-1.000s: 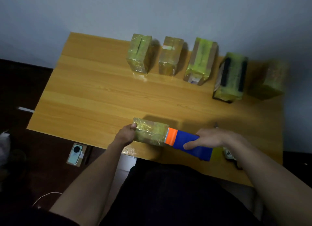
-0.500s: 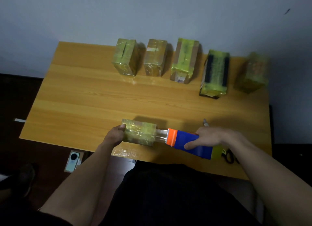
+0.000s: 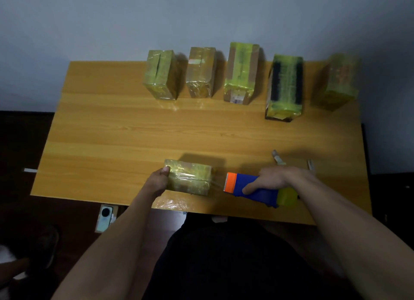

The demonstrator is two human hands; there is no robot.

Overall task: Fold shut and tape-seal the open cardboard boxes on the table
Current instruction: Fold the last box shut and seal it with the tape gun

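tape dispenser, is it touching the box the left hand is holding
No, the tape dispenser sits apart from the box, joined only by a stretched strip of tape.

Both hands low, forearms reaching forward.
Left hand [image 3: 159, 181] gripping with thumb on top; right hand [image 3: 272, 179] curled, thumb underneath.

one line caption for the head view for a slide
Left hand steadies a small box while right hand pulls the tape dispenser away.
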